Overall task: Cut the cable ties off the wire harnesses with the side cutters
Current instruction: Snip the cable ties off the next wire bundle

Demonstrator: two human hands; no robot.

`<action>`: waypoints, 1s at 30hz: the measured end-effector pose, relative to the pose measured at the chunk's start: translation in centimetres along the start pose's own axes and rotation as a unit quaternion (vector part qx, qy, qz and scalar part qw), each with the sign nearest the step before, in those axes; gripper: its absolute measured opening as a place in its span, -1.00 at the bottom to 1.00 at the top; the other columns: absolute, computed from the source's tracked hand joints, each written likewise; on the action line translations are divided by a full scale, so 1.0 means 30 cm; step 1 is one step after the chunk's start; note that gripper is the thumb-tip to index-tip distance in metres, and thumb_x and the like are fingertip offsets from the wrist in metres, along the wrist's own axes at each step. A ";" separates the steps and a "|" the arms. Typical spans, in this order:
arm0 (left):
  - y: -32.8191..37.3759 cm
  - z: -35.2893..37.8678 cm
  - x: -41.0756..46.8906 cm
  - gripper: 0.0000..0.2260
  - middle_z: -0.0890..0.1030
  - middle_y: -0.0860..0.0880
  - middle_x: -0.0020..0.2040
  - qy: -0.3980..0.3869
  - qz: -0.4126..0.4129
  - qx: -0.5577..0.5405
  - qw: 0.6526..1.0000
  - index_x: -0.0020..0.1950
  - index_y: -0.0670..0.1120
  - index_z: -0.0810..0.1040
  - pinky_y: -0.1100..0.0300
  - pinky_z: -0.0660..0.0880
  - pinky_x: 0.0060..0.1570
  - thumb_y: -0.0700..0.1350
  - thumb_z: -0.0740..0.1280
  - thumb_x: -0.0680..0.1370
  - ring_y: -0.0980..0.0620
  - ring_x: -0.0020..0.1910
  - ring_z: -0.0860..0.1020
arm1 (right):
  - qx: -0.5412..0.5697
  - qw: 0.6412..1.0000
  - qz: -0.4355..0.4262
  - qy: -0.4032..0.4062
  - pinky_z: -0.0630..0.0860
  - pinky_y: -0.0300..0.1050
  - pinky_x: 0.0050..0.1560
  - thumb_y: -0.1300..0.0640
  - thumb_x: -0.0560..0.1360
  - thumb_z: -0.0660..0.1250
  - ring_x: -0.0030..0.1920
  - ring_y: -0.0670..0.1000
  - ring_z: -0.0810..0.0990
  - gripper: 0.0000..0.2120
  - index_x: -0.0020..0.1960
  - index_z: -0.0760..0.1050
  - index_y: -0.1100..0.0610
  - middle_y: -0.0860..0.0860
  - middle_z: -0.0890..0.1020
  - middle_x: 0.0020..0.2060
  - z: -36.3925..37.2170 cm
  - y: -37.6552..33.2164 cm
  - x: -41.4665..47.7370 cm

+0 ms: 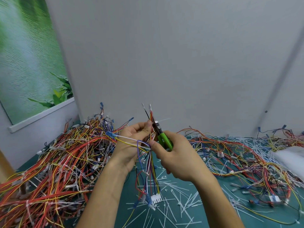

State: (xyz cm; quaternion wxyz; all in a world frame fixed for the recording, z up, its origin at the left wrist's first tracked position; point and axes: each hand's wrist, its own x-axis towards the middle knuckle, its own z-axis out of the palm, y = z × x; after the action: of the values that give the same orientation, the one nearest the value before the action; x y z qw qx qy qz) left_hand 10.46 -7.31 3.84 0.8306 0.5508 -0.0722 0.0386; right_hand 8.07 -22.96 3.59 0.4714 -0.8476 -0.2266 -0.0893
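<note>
The left hand [131,139] is pinching a colourful wire harness [152,163] and the right hand [174,155] is gripping green-handled side cutters [164,140], while cut white plastic ties [172,203] are lying at 6 o'clock and a big tangled wire pile [57,162] is waiting at 9.

harness pile [57,162] lay left on table [125,216] | cut cable ties [177,203] lay centre-front | loose harnesses [246,158] lay right | wall [164,55] stood behind | poster [29,55] hung far left
</note>
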 end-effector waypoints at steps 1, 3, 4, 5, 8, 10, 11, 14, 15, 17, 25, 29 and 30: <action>0.004 -0.003 -0.001 -0.76 0.68 -0.13 -0.18 -0.004 0.002 -0.001 1.000 -0.01 -0.22 0.66 0.21 0.59 -0.28 -0.06 0.41 0.47 -0.01 -0.27 0.61 | -0.001 1.000 -0.002 0.000 0.44 -0.21 -0.51 -0.17 0.61 0.33 -0.44 -0.04 0.57 -0.81 -0.12 0.47 -0.12 0.05 0.63 -0.24 0.000 -0.003 0.000; 0.007 -0.007 -0.004 -0.78 0.68 -0.13 -0.17 -0.008 0.003 -0.002 1.000 -0.02 -0.20 0.67 0.20 0.59 -0.28 -0.06 0.41 0.48 -0.02 -0.26 0.61 | -0.004 1.000 -0.005 -0.003 0.53 -0.07 -0.43 -0.18 0.61 0.33 -0.38 0.05 0.59 -0.77 -0.12 0.47 -0.08 0.11 0.62 -0.24 0.002 -0.005 0.000; 0.007 -0.007 -0.005 -0.79 0.68 -0.13 -0.17 -0.008 0.002 -0.002 1.000 -0.02 -0.20 0.67 0.20 0.59 -0.28 -0.07 0.41 0.48 -0.02 -0.25 0.61 | -0.001 1.000 -0.005 -0.003 0.58 0.00 -0.38 -0.18 0.62 0.32 -0.36 0.07 0.60 -0.77 -0.12 0.47 -0.07 0.11 0.61 -0.24 0.004 -0.006 -0.001; 0.007 -0.007 -0.004 -0.79 0.67 -0.14 -0.16 -0.007 0.000 0.000 1.000 -0.02 -0.20 0.68 0.21 0.59 -0.27 -0.07 0.41 0.49 -0.03 -0.24 0.60 | 0.004 1.000 -0.004 -0.004 0.63 0.07 -0.32 -0.17 0.62 0.32 -0.34 0.07 0.60 -0.77 -0.12 0.47 -0.07 0.10 0.61 -0.25 0.005 -0.006 -0.001; 0.005 -0.007 -0.001 -0.82 0.68 -0.12 -0.17 0.001 -0.002 0.006 1.000 -0.06 -0.17 0.70 0.22 0.59 -0.27 -0.08 0.41 0.49 -0.02 -0.23 0.60 | -0.002 1.000 -0.001 -0.015 0.65 0.18 -0.17 -0.19 0.63 0.29 -0.26 0.06 0.64 -0.80 -0.06 0.46 -0.10 0.04 0.61 -0.23 0.010 0.000 0.000; 0.003 -0.007 0.001 -0.81 0.69 -0.11 -0.17 0.006 -0.003 0.011 1.000 -0.07 -0.18 0.70 0.23 0.59 -0.28 -0.07 0.42 0.48 0.00 -0.25 0.62 | -0.010 1.000 0.002 -0.023 0.66 0.14 -0.10 -0.21 0.63 0.27 -0.19 0.02 0.67 -0.83 -0.04 0.43 -0.15 -0.03 0.62 -0.20 0.010 0.008 0.003; 0.002 -0.007 0.002 -0.81 0.70 -0.11 -0.17 0.007 -0.003 0.015 1.000 -0.07 -0.18 0.70 0.23 0.60 -0.27 -0.07 0.42 0.47 0.00 -0.25 0.63 | -0.013 1.000 0.003 -0.025 0.66 0.11 -0.09 -0.21 0.63 0.27 -0.17 0.00 0.68 -0.84 -0.03 0.42 -0.16 -0.05 0.62 -0.18 0.010 0.010 0.004; 0.000 -0.008 0.004 -0.78 0.69 -0.15 -0.16 0.007 -0.010 0.019 1.000 -0.07 -0.21 0.69 0.12 0.57 -0.18 -0.06 0.43 0.46 -0.05 -0.23 0.61 | -0.026 0.999 0.013 -0.024 0.63 -0.04 -0.26 -0.22 0.63 0.27 -0.28 -0.05 0.66 -0.80 -0.07 0.43 -0.13 -0.03 0.61 -0.23 0.009 0.006 0.002; 0.001 -0.007 0.005 -0.75 0.67 -0.18 -0.13 0.007 -0.015 0.016 1.000 -0.04 -0.24 0.67 0.10 0.55 -0.16 -0.06 0.43 0.46 -0.08 -0.20 0.59 | -0.024 0.999 0.017 -0.017 0.57 -0.09 -0.36 -0.22 0.63 0.27 -0.35 -0.05 0.64 -0.76 -0.10 0.44 -0.10 0.02 0.61 -0.26 0.007 0.004 0.001; 0.001 -0.006 0.005 -0.72 0.63 -0.23 -0.10 0.004 -0.027 0.002 1.000 0.00 -0.27 0.65 0.11 0.52 -0.16 -0.06 0.43 0.46 -0.11 -0.18 0.56 | -0.015 1.000 0.024 -0.004 0.48 -0.12 -0.45 -0.23 0.63 0.27 -0.42 -0.03 0.60 -0.69 -0.14 0.46 -0.04 0.10 0.60 -0.28 0.004 0.001 0.000; -0.006 -0.006 0.008 -0.81 0.68 -0.13 -0.20 -0.012 -0.031 0.008 0.999 -0.11 -0.20 0.69 0.22 0.59 -0.30 -0.07 0.43 0.47 0.02 -0.32 0.62 | -0.032 0.998 0.029 -0.038 0.61 -0.01 -0.23 -0.32 0.61 0.22 -0.22 0.03 0.66 -0.70 -0.04 0.47 -0.11 0.01 0.63 -0.21 -0.009 -0.001 -0.005; -0.001 -0.009 0.005 -0.83 0.68 -0.11 -0.22 -0.020 -0.038 0.020 0.999 -0.19 -0.13 0.73 0.22 0.58 -0.33 -0.06 0.43 0.47 0.03 -0.35 0.62 | -0.006 0.998 0.039 -0.043 0.64 0.04 -0.32 -0.27 0.62 0.25 -0.35 0.01 0.65 -0.69 -0.05 0.48 -0.04 0.01 0.64 -0.28 -0.013 -0.010 -0.007; 0.001 -0.009 0.005 -0.84 0.67 -0.11 -0.22 -0.021 -0.041 0.019 0.999 -0.19 -0.13 0.73 0.20 0.57 -0.30 -0.06 0.44 0.47 0.02 -0.34 0.61 | 0.016 0.998 0.047 -0.043 0.65 0.09 -0.36 -0.24 0.62 0.27 -0.40 0.03 0.63 -0.68 -0.06 0.48 0.01 0.03 0.62 -0.32 -0.013 -0.012 -0.007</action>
State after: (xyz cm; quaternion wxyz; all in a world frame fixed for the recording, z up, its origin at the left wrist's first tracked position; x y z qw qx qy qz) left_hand 10.63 -7.05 3.77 0.8193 0.5695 -0.0660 -0.0059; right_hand 7.73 -23.20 4.00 0.4781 -0.8528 -0.2085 -0.0268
